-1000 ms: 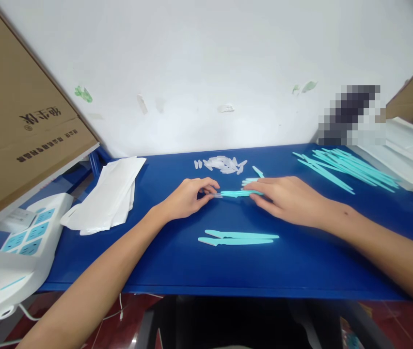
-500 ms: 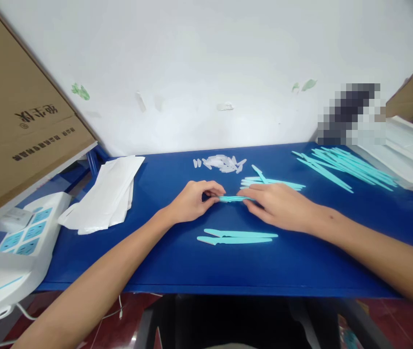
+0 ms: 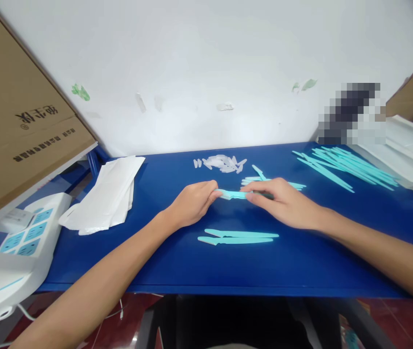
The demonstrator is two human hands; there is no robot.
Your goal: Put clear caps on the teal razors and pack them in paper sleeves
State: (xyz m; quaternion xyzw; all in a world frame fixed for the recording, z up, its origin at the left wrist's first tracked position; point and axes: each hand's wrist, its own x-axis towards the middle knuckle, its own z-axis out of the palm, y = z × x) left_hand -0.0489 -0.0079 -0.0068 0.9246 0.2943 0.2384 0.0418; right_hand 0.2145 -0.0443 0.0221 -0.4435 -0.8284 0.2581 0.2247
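A turquoise eyebrow razor (image 3: pixel 234 195) is stretched level between my two hands, just above the table. My left hand (image 3: pixel 195 201) pinches its left end, where the fingers cover the tip; whether a cap is there I cannot tell. My right hand (image 3: pixel 284 201) grips the handle end between thumb and fingers. Nearer to me lie two more turquoise razors (image 3: pixel 243 237), side by side. Behind my right hand is a small group of razors (image 3: pixel 259 181), partly covered by it. Small clear blade caps (image 3: pixel 223 163) lie in a loose heap beyond my hands.
At the right is a large pile of turquoise razors (image 3: pixel 352 167) beside a translucent tray (image 3: pixel 410 150). White plastic bags (image 3: pixel 103 194) lie on the left of the blue table (image 3: pixel 177 266), with a power strip (image 3: pixel 35 237) and a cardboard box (image 3: pixel 28 106) farther left. A white wall stands behind.
My left fingers have closed over the razor's left end. The right hand has shifted its grip, and the held razor now shows more plainly and slightly tilted between the hands.
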